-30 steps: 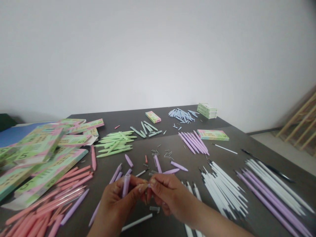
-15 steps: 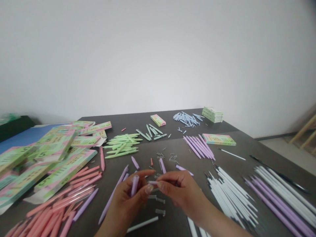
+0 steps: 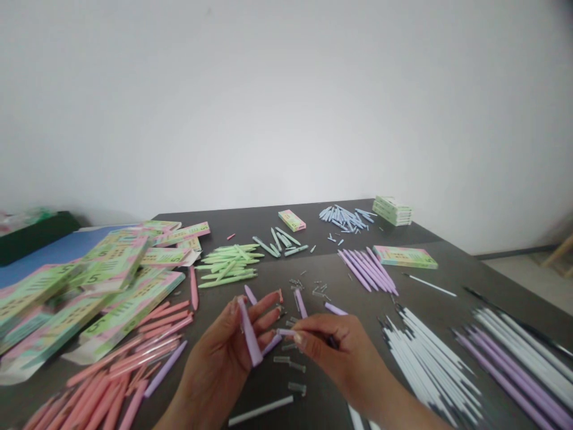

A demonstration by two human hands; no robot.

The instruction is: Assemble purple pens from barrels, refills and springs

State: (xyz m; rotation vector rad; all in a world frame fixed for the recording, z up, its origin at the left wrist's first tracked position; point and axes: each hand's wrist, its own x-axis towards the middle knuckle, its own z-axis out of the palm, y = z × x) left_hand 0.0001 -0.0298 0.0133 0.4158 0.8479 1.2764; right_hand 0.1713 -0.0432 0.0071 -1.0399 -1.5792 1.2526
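Across the palm of my left hand [image 3: 228, 340] lies a purple pen barrel [image 3: 250, 337], held by the thumb, with the other fingers spread. My right hand [image 3: 333, 346] pinches a small purple piece [image 3: 286, 332] between thumb and forefinger, close to the left fingertips. Beneath and around the hands are small clear plastic pieces [image 3: 296, 389], tiny metal parts [image 3: 296, 282] and loose purple pen parts [image 3: 301, 303]. A white tube [image 3: 261, 411] lies nearest me between the arms.
Pink pens [image 3: 107, 382] and printed boxes [image 3: 111, 304] cover the left side. Green pens [image 3: 230, 263], blue parts [image 3: 342, 218] and purple barrels [image 3: 367, 270] lie farther back. At right are white refills [image 3: 430, 364] and long purple rods [image 3: 501, 370].
My left hand has turned palm up and its fingers have spread, tilting the purple barrel across it. My right hand keeps its pinch on the small piece. The view has shifted slightly.
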